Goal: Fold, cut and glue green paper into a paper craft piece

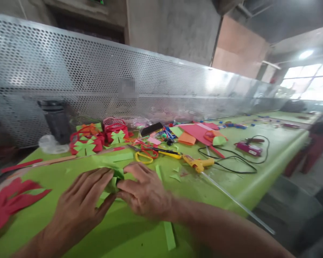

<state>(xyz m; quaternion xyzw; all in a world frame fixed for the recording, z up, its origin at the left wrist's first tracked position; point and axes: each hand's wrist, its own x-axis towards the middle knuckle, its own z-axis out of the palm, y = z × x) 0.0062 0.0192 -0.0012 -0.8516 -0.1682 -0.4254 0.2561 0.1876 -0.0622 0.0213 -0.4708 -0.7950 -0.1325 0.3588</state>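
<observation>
A folded green paper piece (112, 184) is held between both hands above the green table. My left hand (83, 200) has its fingers bent over the paper's left side, with the thumb below. My right hand (145, 190) pinches its right side with fingers and thumb. Part of the paper is hidden by the fingers. Just beyond the hands lie yellow-handled scissors (144, 157) and a yellow cutter (169, 153). Green strips (169, 236) lie near my right wrist.
A yellow glue gun (197, 163) with a long clear stick lies to the right, beside a purple box (249, 148) with a black cable. Red bags (90, 143), a dark bottle (56, 122) and a phone (151, 129) stand or lie behind. Red cutouts (14, 200) are at left.
</observation>
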